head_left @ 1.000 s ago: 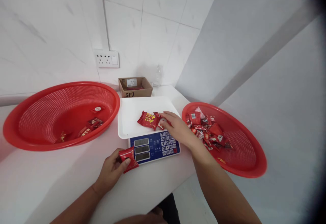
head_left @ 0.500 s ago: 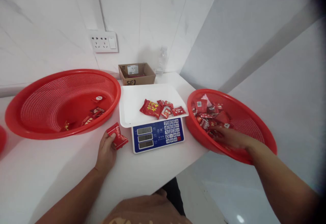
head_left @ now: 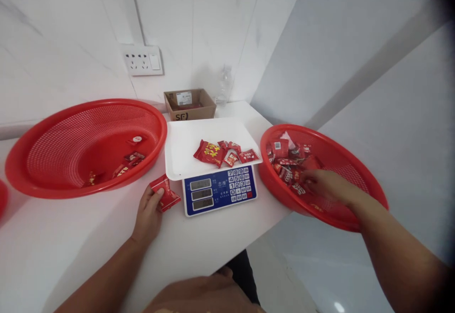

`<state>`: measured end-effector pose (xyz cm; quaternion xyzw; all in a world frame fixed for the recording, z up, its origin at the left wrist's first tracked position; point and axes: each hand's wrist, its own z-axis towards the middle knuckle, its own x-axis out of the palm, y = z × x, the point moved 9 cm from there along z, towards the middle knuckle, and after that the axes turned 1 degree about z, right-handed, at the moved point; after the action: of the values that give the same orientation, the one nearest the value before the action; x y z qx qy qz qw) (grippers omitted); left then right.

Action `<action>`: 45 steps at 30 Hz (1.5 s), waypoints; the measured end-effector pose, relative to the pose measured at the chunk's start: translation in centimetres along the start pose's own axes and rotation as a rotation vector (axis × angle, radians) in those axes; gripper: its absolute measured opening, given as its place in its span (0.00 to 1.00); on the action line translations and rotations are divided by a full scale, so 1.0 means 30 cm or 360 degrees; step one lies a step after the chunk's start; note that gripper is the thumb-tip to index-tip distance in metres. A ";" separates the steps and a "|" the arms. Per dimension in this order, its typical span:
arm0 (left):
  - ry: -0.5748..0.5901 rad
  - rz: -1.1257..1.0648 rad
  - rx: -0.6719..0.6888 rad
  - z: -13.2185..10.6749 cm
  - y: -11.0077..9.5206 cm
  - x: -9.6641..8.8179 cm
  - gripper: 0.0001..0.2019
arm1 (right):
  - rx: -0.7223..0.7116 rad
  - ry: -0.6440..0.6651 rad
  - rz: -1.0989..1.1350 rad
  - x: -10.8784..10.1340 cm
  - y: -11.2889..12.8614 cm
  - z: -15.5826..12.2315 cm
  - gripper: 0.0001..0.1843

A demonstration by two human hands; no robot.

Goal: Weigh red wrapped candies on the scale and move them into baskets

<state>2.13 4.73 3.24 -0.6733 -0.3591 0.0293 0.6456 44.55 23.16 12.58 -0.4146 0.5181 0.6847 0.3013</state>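
Observation:
My left hand (head_left: 151,208) pinches a red snack packet (head_left: 166,194) between thumb and fingers, just left of the scale's display. On the right, my right hand (head_left: 325,185) reaches into a red basket (head_left: 359,180). Its fingers are closed at the edge of a small red packet (head_left: 296,175), among several mixed wrapped snacks; the fingertips are partly hidden. Between my hands stands a blue and white electronic scale (head_left: 219,190). Its white pan (head_left: 185,144) bears one larger red packet (head_left: 210,153) and several small red ones (head_left: 248,155).
Another red basket (head_left: 53,128), holding a few red packets (head_left: 133,158), stands on the left of the white table (head_left: 188,256). Behind the scale are a cardboard box (head_left: 192,114) and a clear plastic bottle (head_left: 224,85). A wall socket (head_left: 142,60) sits above.
My right hand has lifted slightly within the basket, and a small red packet now shows at its fingertips. My left hand keeps its packet in nearly the same place.

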 end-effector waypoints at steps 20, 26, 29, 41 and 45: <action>0.0052 0.0054 -0.0024 -0.006 0.006 0.004 0.13 | -0.0386 0.0171 -0.0026 0.182 0.611 0.085 0.24; 0.0076 0.0081 -0.0028 -0.002 0.004 0.020 0.12 | -0.0403 0.0282 0.0013 0.224 0.619 0.056 0.25; 0.0050 0.0096 0.0007 0.000 0.000 0.014 0.13 | -0.0411 0.0127 0.0196 0.175 0.638 0.038 0.23; 0.0893 0.1303 0.0771 -0.227 -0.055 0.203 0.09 | -0.0260 0.0797 0.1050 0.361 0.636 -0.351 0.18; 0.1447 0.1602 0.0640 -0.315 0.023 0.333 0.09 | -0.0248 0.1007 0.0990 0.443 0.673 -0.436 0.16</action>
<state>14.58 1.98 8.42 -0.5707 0.3135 0.1058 0.7515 24.57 4.70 8.63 -0.4495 0.6317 0.6192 -0.1242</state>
